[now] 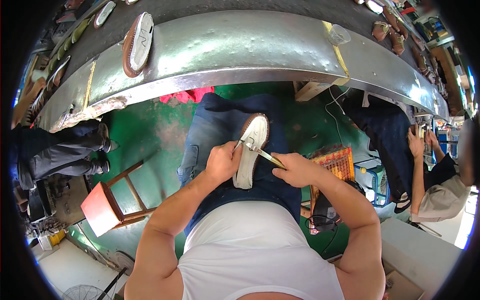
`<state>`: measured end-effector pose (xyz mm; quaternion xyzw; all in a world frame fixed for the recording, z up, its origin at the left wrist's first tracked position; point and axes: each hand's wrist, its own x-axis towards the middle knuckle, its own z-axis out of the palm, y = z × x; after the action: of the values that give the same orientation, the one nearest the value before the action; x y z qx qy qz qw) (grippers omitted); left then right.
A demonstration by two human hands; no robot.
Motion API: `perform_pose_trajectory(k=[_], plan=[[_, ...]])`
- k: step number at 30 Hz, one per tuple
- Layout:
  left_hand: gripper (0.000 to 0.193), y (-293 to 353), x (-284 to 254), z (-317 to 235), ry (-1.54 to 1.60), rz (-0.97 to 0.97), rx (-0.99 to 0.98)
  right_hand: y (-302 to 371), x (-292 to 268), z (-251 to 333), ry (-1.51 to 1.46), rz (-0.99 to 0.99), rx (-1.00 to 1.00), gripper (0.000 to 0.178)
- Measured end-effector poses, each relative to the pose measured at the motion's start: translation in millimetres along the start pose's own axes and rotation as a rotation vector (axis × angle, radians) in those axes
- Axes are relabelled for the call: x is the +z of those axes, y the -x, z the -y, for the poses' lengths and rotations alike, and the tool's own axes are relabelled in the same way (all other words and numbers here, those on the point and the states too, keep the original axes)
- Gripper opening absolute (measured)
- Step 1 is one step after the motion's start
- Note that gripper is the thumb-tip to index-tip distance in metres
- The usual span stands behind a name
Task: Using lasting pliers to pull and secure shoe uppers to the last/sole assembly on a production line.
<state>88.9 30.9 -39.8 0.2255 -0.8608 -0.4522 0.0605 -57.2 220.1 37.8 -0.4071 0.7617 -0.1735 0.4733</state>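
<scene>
Here's the shoe (246, 167), lying lengthwise on the person's lap, rounded toe pointing out toward the tabletop (225, 45), squarer heel end tucked in near the white top (250, 227). The thighs, in blue trousers (200, 125), seem to do the work of a bench, a soft cradle that leaves both arms free to come in from either side. And they do meet right over the middle! The right grip (296, 169) is wrapped round the handle end of a slim metal tool (265, 154), fingers closed firmly on it, the shaft slanting across the shoe; holding it that far back likely gives reach and leverage while leaving the worked spot in view. Over on the other side, the left grip (222, 162) sits at the shoe's left edge, fingers curled in by the tool's far end, probably there to steady things. Whether it has hold of the tip, a thread or the shoe itself, I can't tell from here.

Now the look of it: off-white across the face, paler at the toe, duller toward the heel, with a brown rim curving round the toe and down the right side, the edge looking ridged, perhaps stitched. The tool hides part of the middle.
</scene>
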Motion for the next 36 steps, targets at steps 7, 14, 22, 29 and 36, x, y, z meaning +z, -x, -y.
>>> perform_pose_trajectory(k=[7,14,22,29,36], plan=[[0.027,4.6,15.1,8.2,0.110,-0.077,0.102,-8.8,-35.0,15.1,0.200,0.206,0.054,0.035],[0.059,-5.0,44.0,36.1,1.053,0.220,-0.701,-34.0,-21.8,8.8,0.297,0.131,0.039,0.031],[0.055,-7.4,32.8,30.3,1.294,0.253,-0.568,-40.5,47.4,-11.5,-0.094,-0.154,0.060,0.031],[0.049,-15.6,39.0,23.6,1.146,0.169,-0.533,-50.2,56.7,-59.1,-1.165,0.294,0.172,0.023],[0.048,-31.5,34.1,14.7,0.965,0.247,-0.609,-26.6,2.2,-63.2,-0.806,0.234,0.206,0.032]])
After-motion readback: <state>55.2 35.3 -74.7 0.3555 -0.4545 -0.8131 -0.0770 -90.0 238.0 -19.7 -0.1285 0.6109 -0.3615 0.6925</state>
